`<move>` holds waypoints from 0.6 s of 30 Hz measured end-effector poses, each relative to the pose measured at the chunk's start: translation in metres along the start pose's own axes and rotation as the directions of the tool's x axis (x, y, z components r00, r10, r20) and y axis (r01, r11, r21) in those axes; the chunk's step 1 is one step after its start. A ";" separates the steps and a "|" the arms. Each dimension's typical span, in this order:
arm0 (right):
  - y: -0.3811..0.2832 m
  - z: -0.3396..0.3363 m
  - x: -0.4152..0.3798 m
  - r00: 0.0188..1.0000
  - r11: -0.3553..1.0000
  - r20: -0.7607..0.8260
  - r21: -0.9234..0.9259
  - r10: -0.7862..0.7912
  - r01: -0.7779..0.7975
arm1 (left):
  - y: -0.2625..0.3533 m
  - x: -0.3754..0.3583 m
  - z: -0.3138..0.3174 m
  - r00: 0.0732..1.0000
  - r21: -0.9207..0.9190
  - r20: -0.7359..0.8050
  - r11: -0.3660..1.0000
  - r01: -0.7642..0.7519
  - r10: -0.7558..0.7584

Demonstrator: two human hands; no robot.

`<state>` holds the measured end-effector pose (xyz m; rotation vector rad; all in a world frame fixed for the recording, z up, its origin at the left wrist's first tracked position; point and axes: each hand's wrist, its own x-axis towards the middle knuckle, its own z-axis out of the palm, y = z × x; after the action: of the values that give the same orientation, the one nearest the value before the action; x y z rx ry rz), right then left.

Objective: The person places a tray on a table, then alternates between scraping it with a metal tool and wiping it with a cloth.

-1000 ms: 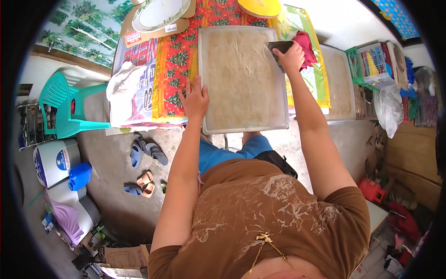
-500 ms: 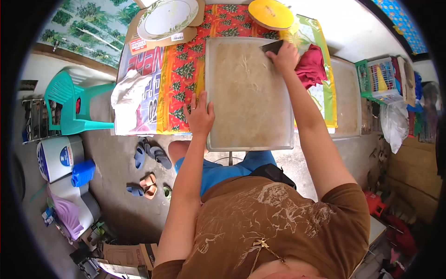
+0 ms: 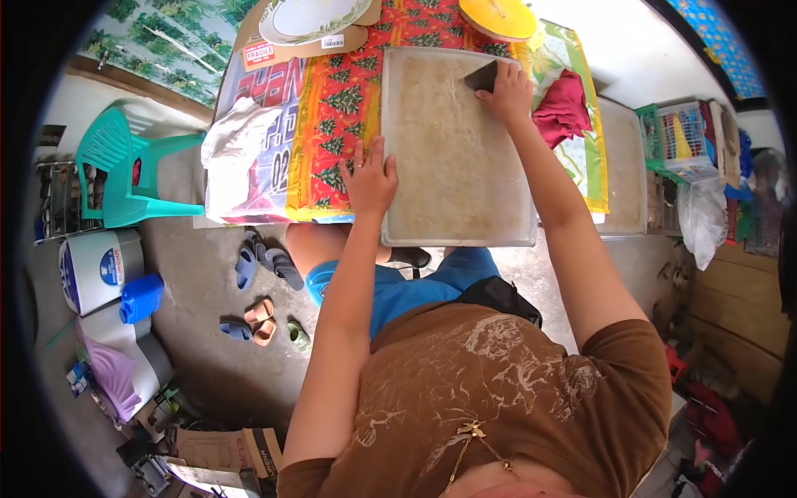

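Note:
A shallow rectangular tray (image 3: 457, 236) with a beige, smooth-looking surface lies on the table, its near end reaching past the table edge. My right hand (image 3: 508, 90) grips a dark flat scraper (image 3: 481, 77) against the surface near the tray's far right corner. Along the tray's left rim rests my left hand (image 3: 370, 177), fingers spread, holding nothing. A crumpled dark red cloth (image 3: 563, 109) lies just right of the tray.
A white plate (image 3: 311, 18) on cardboard and a yellow round item (image 3: 498, 17) are at the back. White cloth (image 3: 237, 153) lies at the table's left. Another tray (image 3: 623, 166) is at the right. A green chair (image 3: 133, 166) and sandals (image 3: 261, 319) are at left.
The view has shifted, so the table sits higher and further right. My right hand and the scraper have moved slightly left and nearer over the tray. My left hand stays at the left rim.

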<state>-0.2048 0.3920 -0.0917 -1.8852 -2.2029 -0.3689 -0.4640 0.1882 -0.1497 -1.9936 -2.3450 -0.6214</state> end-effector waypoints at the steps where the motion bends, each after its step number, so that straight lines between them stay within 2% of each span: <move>1: 0.004 0.006 -0.002 1.000 0.999 -0.014 0.031 0.024 -0.023 | 0.000 0.001 0.000 1.000 0.004 -0.002 1.000 -0.003 0.003; 4: 0.013 0.010 0.006 0.995 0.991 -0.047 0.111 0.086 -0.080 | 0.001 0.001 -0.001 1.000 -0.005 -0.010 1.000 0.009 -0.009; 7: 0.021 0.012 0.028 0.990 0.989 0.045 0.048 0.137 -0.139 | 0.001 0.000 -0.001 1.000 -0.025 -0.028 1.000 -0.002 0.001; 10: 0.026 0.030 0.045 0.983 0.982 0.036 0.042 0.182 -0.183 | 0.001 0.001 -0.003 1.000 -0.015 0.003 1.000 0.007 -0.007; 14: 0.018 0.060 0.066 0.973 0.971 -0.068 0.100 0.223 -0.215 | 0.001 0.002 -0.005 1.000 -0.001 -0.023 1.000 0.012 -0.012; 18: -0.009 0.038 0.060 0.978 0.962 0.024 0.179 0.207 -0.208 | 0.001 0.001 0.001 1.000 0.044 0.014 0.999 0.008 -0.008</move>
<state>-0.2233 0.4594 -0.1081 -1.9915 -1.9422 -0.1230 -0.4630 0.1892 -0.1505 -1.9780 -2.3540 -0.5526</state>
